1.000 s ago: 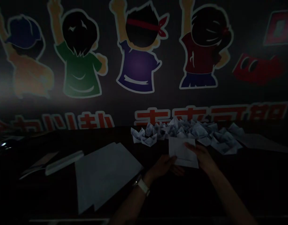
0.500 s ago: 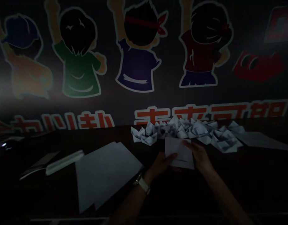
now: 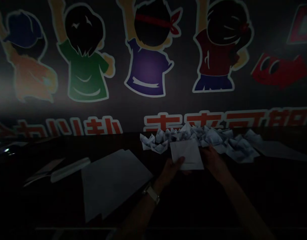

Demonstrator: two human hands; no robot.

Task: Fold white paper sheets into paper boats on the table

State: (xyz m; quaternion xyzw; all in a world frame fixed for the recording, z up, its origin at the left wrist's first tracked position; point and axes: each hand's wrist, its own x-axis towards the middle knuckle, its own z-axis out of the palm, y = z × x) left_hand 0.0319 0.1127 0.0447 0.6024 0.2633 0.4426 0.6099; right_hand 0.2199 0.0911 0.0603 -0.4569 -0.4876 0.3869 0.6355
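Observation:
In the dim head view, my left hand (image 3: 171,172) and my right hand (image 3: 213,162) hold a folded white paper sheet (image 3: 186,154) between them, low over a dark table (image 3: 43,206). My left hand grips its lower left side, and my right hand grips its right edge. Just behind the sheet lies a heap of several folded paper boats (image 3: 201,140), almost touching its upper edge. A white-strapped wristwatch (image 3: 152,194) sits on my left wrist.
A stack of loose paper sheets (image 3: 113,183) lies left of my hands. Farther left are a long white strip (image 3: 69,170) and a flat brownish item (image 3: 44,170). Another paper sheet (image 3: 276,150) lies right of the boats. A cartoon mural (image 3: 148,56) covers the wall behind.
The folded sheet has risen slightly and turned a little, its top now overlapping the boats in view. Both hands have moved up with it.

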